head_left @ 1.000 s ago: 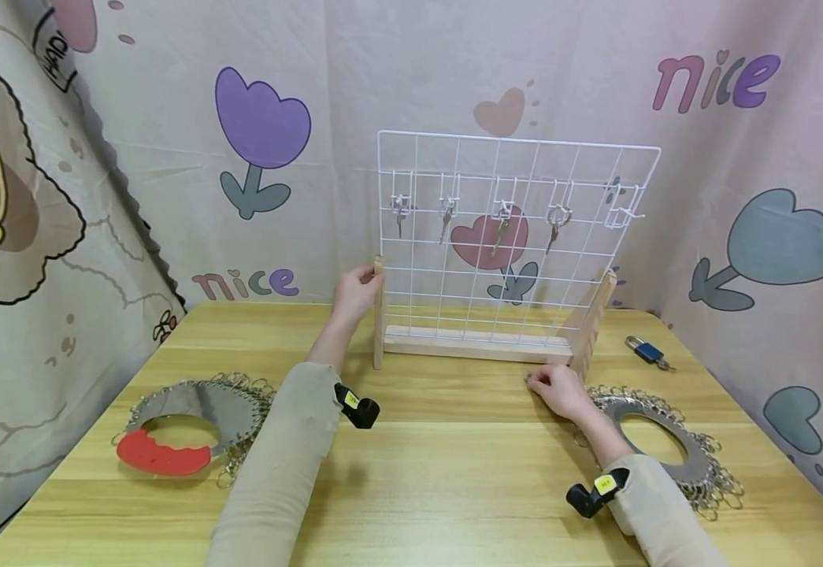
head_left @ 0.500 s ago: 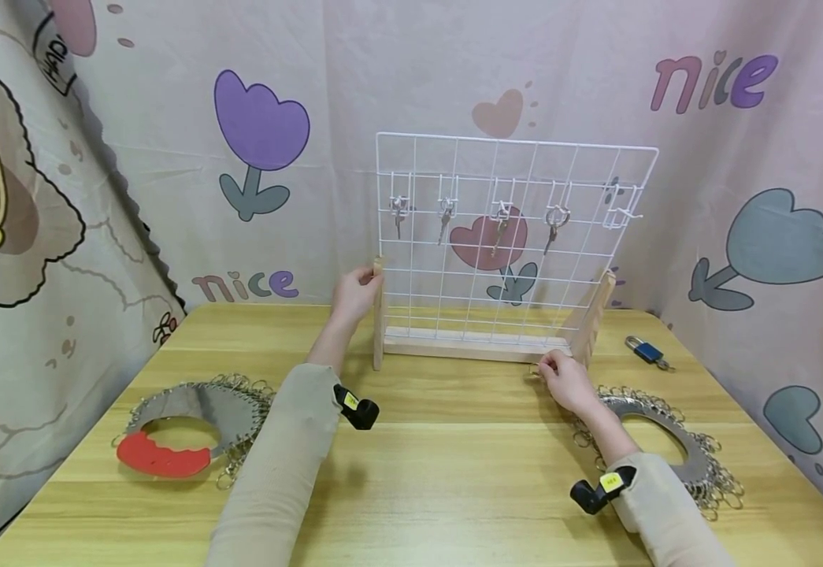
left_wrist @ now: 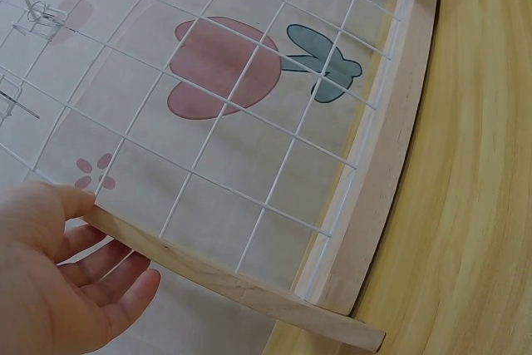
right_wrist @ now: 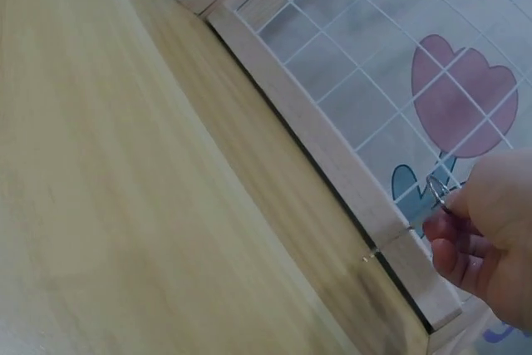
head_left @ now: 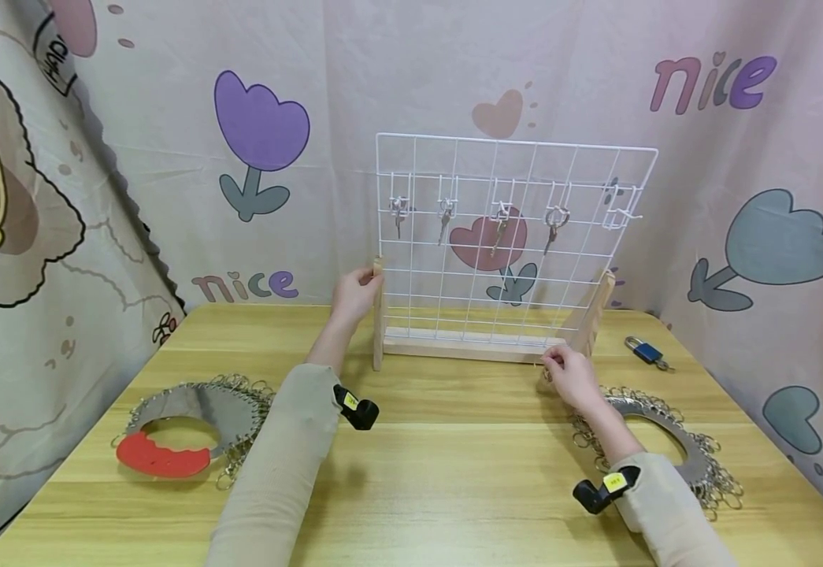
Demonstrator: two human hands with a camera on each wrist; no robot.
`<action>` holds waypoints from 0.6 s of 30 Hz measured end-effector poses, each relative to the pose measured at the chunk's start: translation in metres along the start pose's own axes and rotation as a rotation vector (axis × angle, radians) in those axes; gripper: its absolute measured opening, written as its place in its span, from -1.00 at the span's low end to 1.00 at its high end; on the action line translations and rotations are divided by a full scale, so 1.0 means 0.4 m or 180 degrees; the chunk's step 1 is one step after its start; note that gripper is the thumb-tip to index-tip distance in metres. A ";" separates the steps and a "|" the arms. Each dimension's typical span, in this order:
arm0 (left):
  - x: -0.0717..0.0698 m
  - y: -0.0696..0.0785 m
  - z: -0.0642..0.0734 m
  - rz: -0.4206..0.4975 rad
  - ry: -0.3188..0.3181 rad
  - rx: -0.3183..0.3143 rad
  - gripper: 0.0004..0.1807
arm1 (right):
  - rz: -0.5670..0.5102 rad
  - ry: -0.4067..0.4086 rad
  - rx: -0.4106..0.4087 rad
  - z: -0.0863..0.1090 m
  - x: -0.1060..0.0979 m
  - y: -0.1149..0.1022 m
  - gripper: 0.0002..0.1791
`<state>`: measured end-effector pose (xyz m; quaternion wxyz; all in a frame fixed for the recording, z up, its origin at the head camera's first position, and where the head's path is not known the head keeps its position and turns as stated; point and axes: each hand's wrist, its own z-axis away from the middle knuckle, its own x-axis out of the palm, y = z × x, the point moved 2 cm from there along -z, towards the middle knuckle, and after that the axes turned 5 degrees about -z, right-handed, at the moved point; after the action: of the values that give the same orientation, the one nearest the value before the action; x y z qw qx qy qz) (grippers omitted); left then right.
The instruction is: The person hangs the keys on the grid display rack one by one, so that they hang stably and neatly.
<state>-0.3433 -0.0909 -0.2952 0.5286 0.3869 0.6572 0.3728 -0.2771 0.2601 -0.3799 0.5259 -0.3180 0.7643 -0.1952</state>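
Observation:
A white wire grid rack (head_left: 485,272) stands on a wooden base at the back of the table. My left hand (head_left: 357,295) pinches the top of its left wooden post (left_wrist: 233,280) between thumb and fingers. Low in front of the base's right end, my right hand (head_left: 572,376) holds a key (right_wrist: 371,255) by its ring (right_wrist: 435,192); the fingers hide the middle part of the key. Several keys, among them one on a ring (head_left: 557,219), hang from white hooks on the grid. The rightmost hook (head_left: 621,216) carries no key.
On the left lies a metal hoop with a red handle (head_left: 163,457), fringed with many small rings. A similar metal hoop (head_left: 695,465) lies partly under the right forearm. A blue padlock (head_left: 645,350) with a key lies at the back right. A printed curtain (head_left: 411,79) hangs behind.
My right hand has shifted slightly right and rises a little from the table, with the key changing its angle in the fingers. My left hand stays on the post.

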 end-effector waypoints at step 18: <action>-0.002 0.000 0.002 -0.0079 -0.0032 -0.0026 -0.53 | -0.0472 -0.0151 0.0141 -0.015 -0.044 -0.024 -0.74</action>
<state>-0.3422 -0.0915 -0.2949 0.5381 0.3784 0.6577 0.3670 -0.2759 0.2653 -0.3596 0.5349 -0.3666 0.7215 -0.2429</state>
